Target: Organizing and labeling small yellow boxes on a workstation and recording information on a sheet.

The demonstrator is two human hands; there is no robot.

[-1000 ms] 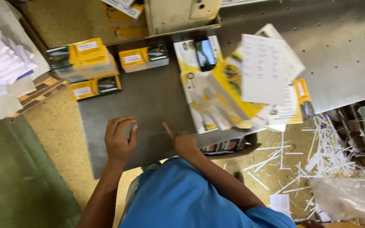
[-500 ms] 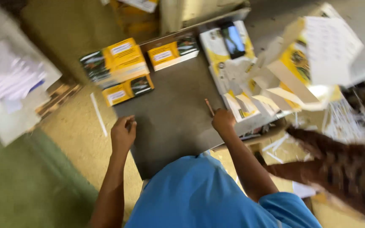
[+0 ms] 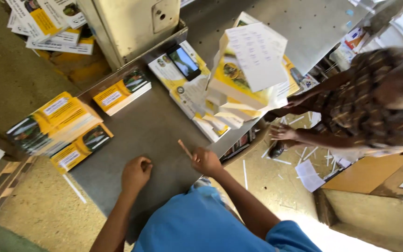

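The right hand [image 3: 207, 161] pinches a thin stick [image 3: 185, 149] in its fingers above the grey desk [image 3: 155, 126]; the left hand [image 3: 136, 171] rests there, fingers curled together. Yellow booklet stacks [image 3: 54, 123] lie to the left, while a co-worker's hand [image 3: 283, 133] reaches toward the leaning booklet pile [image 3: 239, 86].

Even, fairly bright daylight, no hard shadows on the grey metal table [image 3: 155, 126] ahead of both hands. Blown-out glare patch on the floor below-right of the right hand [image 3: 207, 161]. Booklet stack [image 3: 54, 123] left of the left hand [image 3: 136, 172] motion-blurred. Wide-angle tilt at the edges.
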